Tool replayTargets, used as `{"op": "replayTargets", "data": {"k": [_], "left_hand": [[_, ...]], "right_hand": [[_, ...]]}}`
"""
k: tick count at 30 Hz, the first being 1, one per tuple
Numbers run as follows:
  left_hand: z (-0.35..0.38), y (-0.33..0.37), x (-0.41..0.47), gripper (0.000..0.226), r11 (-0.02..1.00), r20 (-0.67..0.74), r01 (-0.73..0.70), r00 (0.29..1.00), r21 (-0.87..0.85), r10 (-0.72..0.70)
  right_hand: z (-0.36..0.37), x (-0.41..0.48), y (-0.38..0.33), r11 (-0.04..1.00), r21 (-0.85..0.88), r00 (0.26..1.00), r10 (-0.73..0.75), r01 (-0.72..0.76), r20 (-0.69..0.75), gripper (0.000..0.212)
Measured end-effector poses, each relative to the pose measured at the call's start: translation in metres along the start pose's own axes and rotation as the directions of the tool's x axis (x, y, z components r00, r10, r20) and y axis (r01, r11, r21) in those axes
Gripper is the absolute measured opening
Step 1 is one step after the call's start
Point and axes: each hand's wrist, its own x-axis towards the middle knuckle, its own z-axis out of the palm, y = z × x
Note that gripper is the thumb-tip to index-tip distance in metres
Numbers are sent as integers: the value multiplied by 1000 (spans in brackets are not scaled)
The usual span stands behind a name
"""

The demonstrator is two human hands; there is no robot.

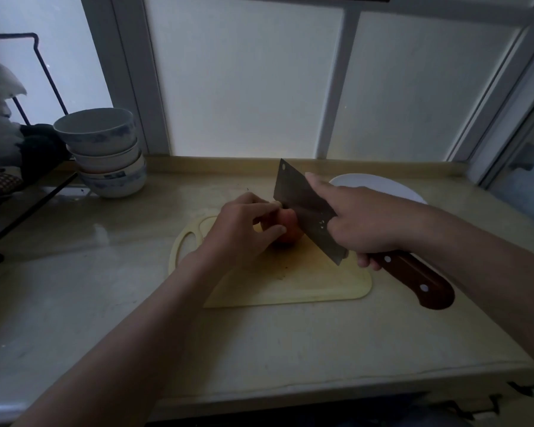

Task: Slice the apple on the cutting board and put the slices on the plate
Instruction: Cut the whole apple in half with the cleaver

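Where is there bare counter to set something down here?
Free: counter between cutting board and near edge; the patch left of the board, in front of the stacked bowls; the strip behind it between bowls and plate. Crowded: mid-board, where left hand, right hand, cleaver and apple meet.

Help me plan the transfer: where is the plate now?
In the head view, the plate sits on the counter, right of and beyond the cutting board, partly hidden by the right hand.
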Motion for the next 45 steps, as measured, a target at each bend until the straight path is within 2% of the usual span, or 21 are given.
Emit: {"op": "replayTargets", "data": {"k": [14, 20, 29, 34, 40, 42, 45], "left_hand": [[3, -5, -2, 52, 1000, -24, -5, 1000, -12, 5], [8, -5, 0, 50, 1000, -49, 10, 999, -4, -10], [10, -3, -3, 53, 1000, -63, 12, 998, 7, -11], [10, -2, -4, 53, 1000, -66, 2, 998, 1, -2], [13, -7, -8, 54, 999, -74, -32, 997, -8, 31], [14, -8, -9, 54, 998, -78, -61, 995, 5, 61], [14, -9, -10, 55, 997, -82, -79, 993, 18, 80]], "right_hand": [[12, -6, -5, 1000, -25, 1000, -17, 18, 7, 94], [3, -6, -10, 999, -34, 1000, -8, 8, -23, 88], [0, 6, -23, 997, -80, 1000, -12, 14, 17, 86], [0, 3, -19, 999, -46, 1000, 14, -12, 27, 86], [11, 0, -13, 999, -39, 1000, -23, 23, 8, 89], [17, -1, -6, 1000, -12, 999, -17, 16, -39, 76], [23, -10, 0, 999, 16, 996, 49, -48, -69, 19]]}}
